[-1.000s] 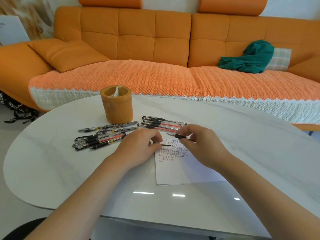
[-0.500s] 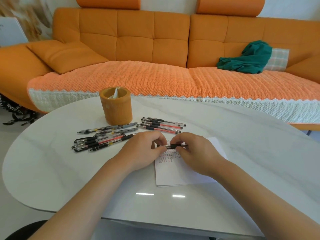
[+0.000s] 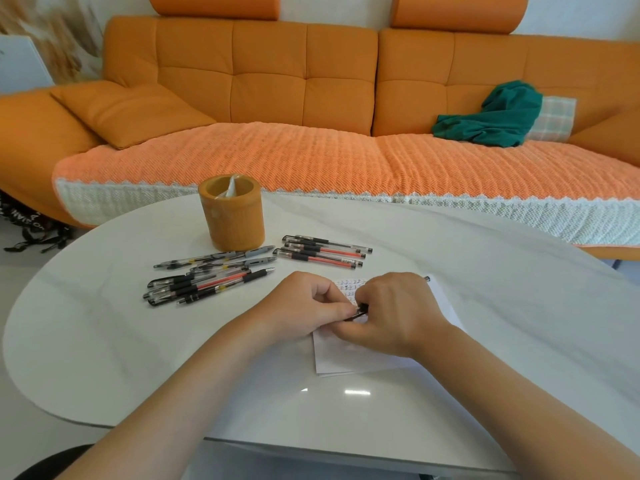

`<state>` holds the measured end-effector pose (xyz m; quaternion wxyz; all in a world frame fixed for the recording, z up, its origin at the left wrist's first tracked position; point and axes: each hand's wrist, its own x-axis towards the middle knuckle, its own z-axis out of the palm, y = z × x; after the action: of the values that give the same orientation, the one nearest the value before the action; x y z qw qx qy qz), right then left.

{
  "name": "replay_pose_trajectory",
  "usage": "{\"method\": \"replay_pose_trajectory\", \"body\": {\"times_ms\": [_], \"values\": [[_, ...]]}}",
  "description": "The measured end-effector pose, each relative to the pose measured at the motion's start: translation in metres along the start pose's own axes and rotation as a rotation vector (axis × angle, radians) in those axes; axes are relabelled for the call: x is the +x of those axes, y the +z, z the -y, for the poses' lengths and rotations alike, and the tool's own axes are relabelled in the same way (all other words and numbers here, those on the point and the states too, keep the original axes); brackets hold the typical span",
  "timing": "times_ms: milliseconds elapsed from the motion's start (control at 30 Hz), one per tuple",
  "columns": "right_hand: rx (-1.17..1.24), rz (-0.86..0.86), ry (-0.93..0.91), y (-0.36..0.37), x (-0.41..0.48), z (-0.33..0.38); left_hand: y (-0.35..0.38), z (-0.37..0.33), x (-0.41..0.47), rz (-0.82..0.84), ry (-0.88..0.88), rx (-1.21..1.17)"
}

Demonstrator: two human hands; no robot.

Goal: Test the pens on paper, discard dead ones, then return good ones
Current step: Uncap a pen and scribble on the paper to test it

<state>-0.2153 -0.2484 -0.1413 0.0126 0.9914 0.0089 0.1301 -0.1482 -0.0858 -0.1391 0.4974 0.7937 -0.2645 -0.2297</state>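
Observation:
My left hand (image 3: 304, 306) and my right hand (image 3: 391, 315) meet over a white sheet of paper (image 3: 349, 358) that carries rows of small test marks. Between their fingertips they pinch one black pen (image 3: 358, 311), mostly hidden by the fingers; its far end sticks out beyond my right hand near the paper's top corner. A loose pile of several pens (image 3: 207, 277) lies to the left. A second, tidier group of several pens (image 3: 323, 251) lies just beyond the paper. An orange cylindrical pen holder (image 3: 232, 216) stands behind both groups.
The white oval table (image 3: 502, 306) has its near edge close to me and a rounded left end. An orange sofa (image 3: 311, 98) runs along the far side, with a green cloth (image 3: 491, 116) on its seat. A dark bag lies on the floor at left.
The hands have closed together: the pen held apart in my right hand a second ago is now pinched between both hands. They have also drifted slightly toward me over the paper.

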Motion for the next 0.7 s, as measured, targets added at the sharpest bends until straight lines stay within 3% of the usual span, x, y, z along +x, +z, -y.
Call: {"method": "replay_pose_trajectory", "body": {"times_ms": [233,467,700], "values": [[0.093,-0.009,-0.033,0.005,0.000,0.002,-0.005,0.000,-0.001,-0.007,0.009,0.062],[0.508,-0.001,-0.083,0.013,0.010,0.000,-0.029,0.006,-0.001,-0.292,0.083,0.326],[0.418,0.016,-0.012,0.017,0.016,0.011,-0.065,0.032,-0.018,-0.376,0.103,0.775]]}}
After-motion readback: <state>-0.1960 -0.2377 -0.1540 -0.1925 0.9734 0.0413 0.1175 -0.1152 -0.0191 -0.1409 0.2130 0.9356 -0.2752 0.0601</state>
